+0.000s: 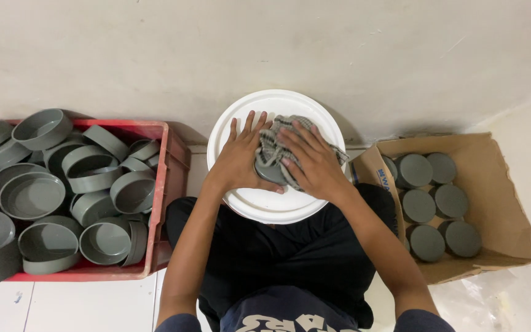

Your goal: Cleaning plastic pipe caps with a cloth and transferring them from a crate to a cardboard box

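Grey cap [270,174], mostly wrapped in a checked cloth [284,147], sits on the white bucket lid [271,206], left hand [239,161] flat steadying it, right hand [310,161] pressing the cloth, between a red crate [161,184] and a cardboard box [493,203] of grey caps.

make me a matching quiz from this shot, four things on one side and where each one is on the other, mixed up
Things:
1. red crate
2. cardboard box
3. checked cloth
4. white lid

Places:
a. under the right hand, pressed on a grey cap
b. at the person's left, full of open grey caps
c. in front of the person, under both hands
d. at the person's right, holding stacked grey caps

Pairs: 1-b, 2-d, 3-a, 4-c

The left hand lies flat beside the cloth, steadying the cap.
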